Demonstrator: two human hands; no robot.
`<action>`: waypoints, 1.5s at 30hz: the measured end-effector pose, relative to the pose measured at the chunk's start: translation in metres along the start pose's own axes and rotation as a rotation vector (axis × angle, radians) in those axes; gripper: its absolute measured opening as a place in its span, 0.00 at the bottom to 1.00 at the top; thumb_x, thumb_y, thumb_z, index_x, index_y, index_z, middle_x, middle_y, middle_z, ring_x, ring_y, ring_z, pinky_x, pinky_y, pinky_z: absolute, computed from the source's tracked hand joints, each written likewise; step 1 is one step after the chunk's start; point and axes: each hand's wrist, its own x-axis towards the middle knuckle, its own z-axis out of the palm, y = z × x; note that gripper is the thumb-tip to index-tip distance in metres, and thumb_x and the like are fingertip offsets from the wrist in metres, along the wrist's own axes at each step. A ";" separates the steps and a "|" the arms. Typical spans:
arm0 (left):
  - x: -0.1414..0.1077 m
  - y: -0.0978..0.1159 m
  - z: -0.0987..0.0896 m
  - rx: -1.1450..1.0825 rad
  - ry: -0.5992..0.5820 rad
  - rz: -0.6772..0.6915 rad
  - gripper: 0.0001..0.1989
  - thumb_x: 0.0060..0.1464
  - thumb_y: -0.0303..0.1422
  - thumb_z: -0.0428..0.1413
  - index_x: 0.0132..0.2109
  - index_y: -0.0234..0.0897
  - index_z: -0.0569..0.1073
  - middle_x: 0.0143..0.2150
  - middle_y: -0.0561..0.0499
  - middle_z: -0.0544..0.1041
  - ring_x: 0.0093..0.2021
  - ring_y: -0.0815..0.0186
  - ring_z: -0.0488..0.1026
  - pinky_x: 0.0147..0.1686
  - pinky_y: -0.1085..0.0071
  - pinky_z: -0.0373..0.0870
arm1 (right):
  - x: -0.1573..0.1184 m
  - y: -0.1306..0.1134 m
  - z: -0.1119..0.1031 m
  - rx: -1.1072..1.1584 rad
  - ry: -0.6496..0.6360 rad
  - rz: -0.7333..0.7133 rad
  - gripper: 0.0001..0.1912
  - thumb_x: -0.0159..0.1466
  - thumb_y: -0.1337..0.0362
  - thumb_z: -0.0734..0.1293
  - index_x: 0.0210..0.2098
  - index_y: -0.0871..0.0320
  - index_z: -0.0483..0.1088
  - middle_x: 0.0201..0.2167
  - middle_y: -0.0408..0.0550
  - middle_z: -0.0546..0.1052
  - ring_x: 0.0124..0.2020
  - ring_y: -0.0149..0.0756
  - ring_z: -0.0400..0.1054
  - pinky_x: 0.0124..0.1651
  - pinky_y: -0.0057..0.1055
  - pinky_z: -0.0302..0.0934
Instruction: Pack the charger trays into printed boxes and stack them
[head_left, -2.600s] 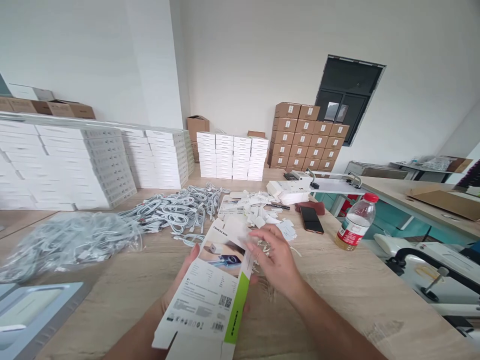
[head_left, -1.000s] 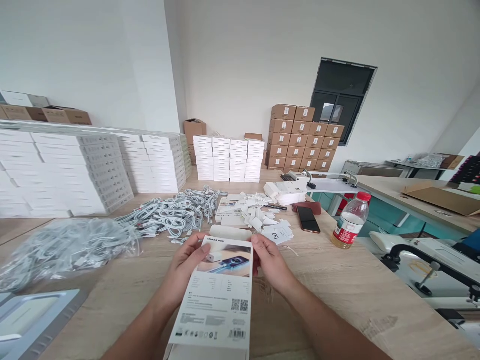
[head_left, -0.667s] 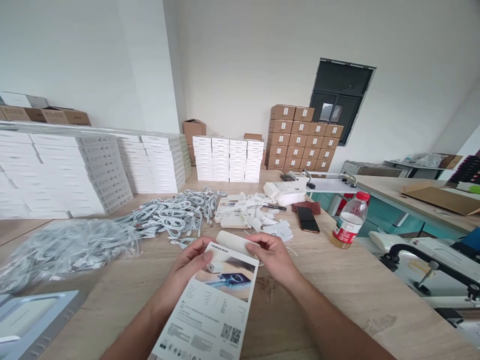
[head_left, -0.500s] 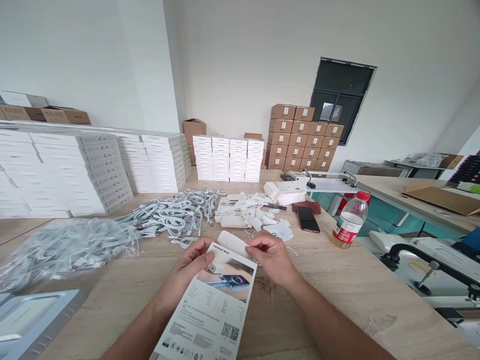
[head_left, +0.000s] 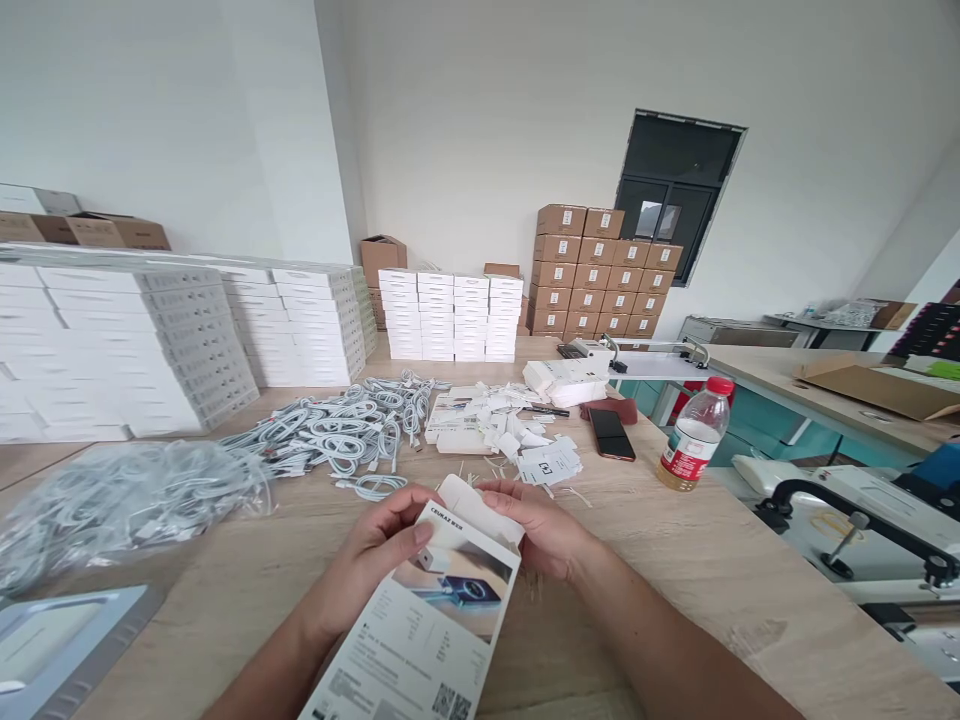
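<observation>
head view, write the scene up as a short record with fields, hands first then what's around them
left hand: grips the printed box, thumb on its printed face
right hand: at the box's upper right corner, touching the flap; fingertips partly hidden
box: slanted, flap open, lower end out of frame
beyond the hands: paper pieces, loose cables
left side: bagged cables
right side: phone, red-capped bottle
background: stacked white boxes, brown cartons
</observation>
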 end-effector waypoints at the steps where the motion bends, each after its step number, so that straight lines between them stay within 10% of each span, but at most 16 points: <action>1: 0.000 0.000 0.000 0.004 -0.005 0.004 0.11 0.57 0.38 0.60 0.46 0.41 0.72 0.36 0.52 0.75 0.34 0.68 0.71 0.33 0.74 0.66 | 0.000 0.000 0.000 -0.039 -0.005 0.008 0.25 0.40 0.55 0.82 0.32 0.60 0.73 0.26 0.42 0.76 0.27 0.31 0.68 0.33 0.29 0.60; 17: 0.002 -0.002 0.001 0.052 0.036 -0.037 0.26 0.56 0.41 0.60 0.60 0.44 0.65 0.39 0.50 0.75 0.34 0.64 0.72 0.33 0.71 0.68 | -0.009 -0.003 0.001 -0.543 -0.027 -0.285 0.19 0.51 0.50 0.76 0.27 0.61 0.73 0.22 0.40 0.72 0.22 0.26 0.61 0.27 0.26 0.53; 26: 0.003 0.005 0.003 -0.144 0.135 -0.066 0.15 0.51 0.38 0.64 0.46 0.41 0.75 0.35 0.53 0.77 0.31 0.66 0.73 0.32 0.74 0.69 | -0.012 -0.010 0.001 -0.463 -0.139 -0.280 0.16 0.55 0.52 0.74 0.30 0.59 0.77 0.25 0.41 0.75 0.27 0.28 0.65 0.33 0.27 0.57; 34: 0.006 0.012 0.006 -0.229 0.288 -0.024 0.16 0.45 0.40 0.66 0.41 0.41 0.76 0.31 0.53 0.78 0.27 0.66 0.73 0.29 0.74 0.69 | -0.011 -0.013 0.003 -0.149 -0.173 -0.064 0.21 0.54 0.49 0.74 0.42 0.55 0.79 0.34 0.47 0.80 0.33 0.35 0.71 0.38 0.32 0.67; 45: 0.008 0.010 0.004 -0.275 0.354 0.000 0.17 0.41 0.39 0.68 0.40 0.38 0.77 0.32 0.51 0.80 0.29 0.64 0.75 0.30 0.74 0.69 | -0.026 -0.019 0.002 -0.513 -0.308 -0.183 0.23 0.65 0.47 0.64 0.58 0.46 0.69 0.51 0.45 0.77 0.51 0.39 0.69 0.52 0.37 0.65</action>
